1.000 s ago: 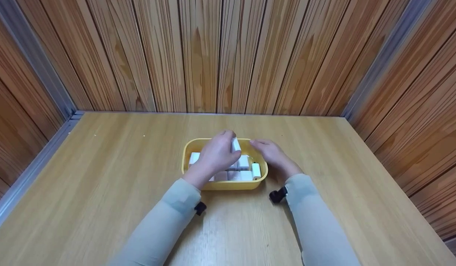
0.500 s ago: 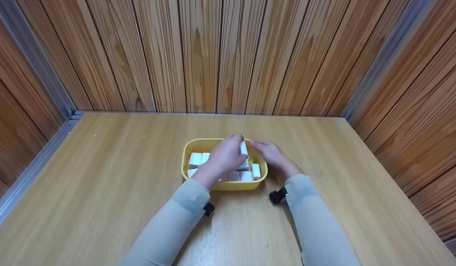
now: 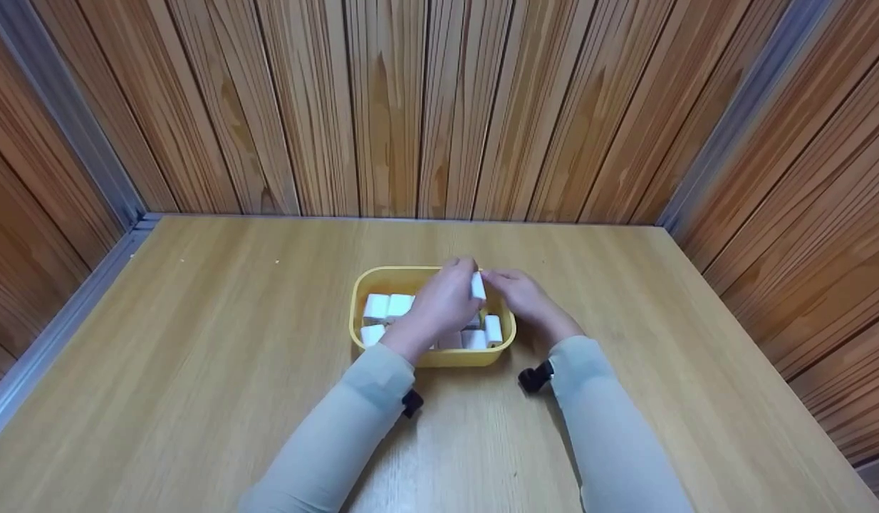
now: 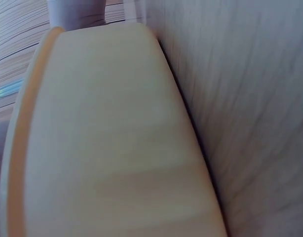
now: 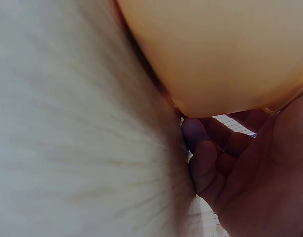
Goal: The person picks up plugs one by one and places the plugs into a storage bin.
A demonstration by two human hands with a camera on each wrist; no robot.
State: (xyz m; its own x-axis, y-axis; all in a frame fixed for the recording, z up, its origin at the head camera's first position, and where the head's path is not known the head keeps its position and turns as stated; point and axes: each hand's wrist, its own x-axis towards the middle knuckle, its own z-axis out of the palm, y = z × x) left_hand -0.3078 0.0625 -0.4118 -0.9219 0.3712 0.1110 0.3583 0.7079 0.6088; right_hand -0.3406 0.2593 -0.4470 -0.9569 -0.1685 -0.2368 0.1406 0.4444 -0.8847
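Note:
A yellow plastic tub (image 3: 439, 358) with rounded corners stands on the table, holding several white blocks (image 3: 376, 308). My left hand (image 3: 446, 303) reaches over the tub's front wall and pinches one white block (image 3: 478, 286), tilted up near the back right of the tub. My right hand (image 3: 526, 299) is at the tub's right end, thumb at the rim; in the right wrist view its curled fingers (image 5: 205, 165) lie against the outside of the tub (image 5: 215, 59). The left wrist view has only the outer wall of the tub (image 4: 107, 128), so the left fingers are hidden there.
The wooden tabletop (image 3: 219, 370) surrounds the tub. Wood-plank walls (image 3: 382, 107) rise at the back and both sides, with a grey metal rail (image 3: 62, 338) along the left edge. Tiny white specks (image 3: 276, 261) lie at the back left.
My left hand has moved to the right within the tub with the white block, uncovering more blocks at the left. The right hand and the tub have hardly moved.

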